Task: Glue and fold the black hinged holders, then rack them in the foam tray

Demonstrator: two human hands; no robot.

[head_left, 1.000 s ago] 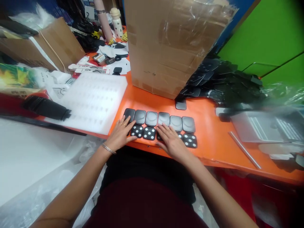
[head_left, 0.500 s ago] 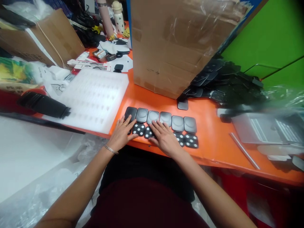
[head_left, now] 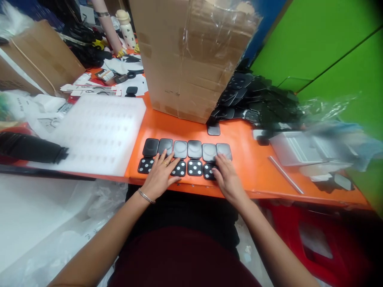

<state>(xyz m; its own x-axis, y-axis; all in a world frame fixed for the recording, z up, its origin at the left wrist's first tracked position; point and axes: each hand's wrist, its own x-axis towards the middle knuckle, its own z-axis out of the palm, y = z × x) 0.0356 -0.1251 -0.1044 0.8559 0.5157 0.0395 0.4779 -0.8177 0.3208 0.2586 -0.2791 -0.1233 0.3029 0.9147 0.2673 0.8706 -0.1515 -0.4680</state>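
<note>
Cases [head_left: 194, 158] under left hand [head_left: 160, 175] (right [head_left: 229, 181] too)

Single head-mounted view looks forward and down, close above the orange table [head_left: 257, 167], near its front edge.

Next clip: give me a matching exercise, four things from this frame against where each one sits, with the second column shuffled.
Things:
1. left hand
2. right hand
3. cardboard box
4. metal rod

Places:
A. standing behind the row of black cases
B. flat on the left half of the row
C. lying on the orange table, right of the row
D. on the right end of the row

Pairs: 1-B; 2-D; 3-A; 4-C.
</note>
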